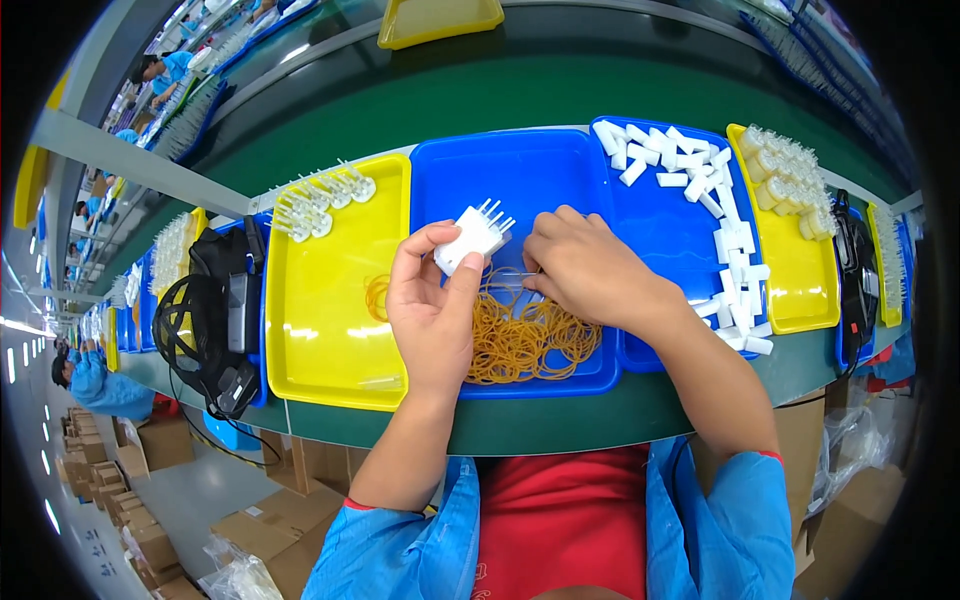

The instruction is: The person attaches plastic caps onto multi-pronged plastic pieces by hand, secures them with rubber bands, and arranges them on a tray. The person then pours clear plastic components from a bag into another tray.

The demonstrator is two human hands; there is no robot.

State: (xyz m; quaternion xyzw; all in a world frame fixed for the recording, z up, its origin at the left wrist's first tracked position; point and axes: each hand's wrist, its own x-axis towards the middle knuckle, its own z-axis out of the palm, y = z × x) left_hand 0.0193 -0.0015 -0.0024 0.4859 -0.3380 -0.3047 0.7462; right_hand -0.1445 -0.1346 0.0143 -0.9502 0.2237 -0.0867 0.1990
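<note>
My left hand is closed around a white plastic piece, with several thin pale prongs sticking out toward the upper right. Just right of it, my right hand has its fingers pinched together, knuckles up. Something thin and partly clear shows at those fingertips, too small to name. Both hands hover over a blue tray, whose near half holds a loose heap of tan rubber bands.
A yellow tray at left holds white pronged parts. The right blue tray has white blocks; beyond it, a yellow tray holds round off-white parts. Black headgear lies far left. A yellow tray sits at the back.
</note>
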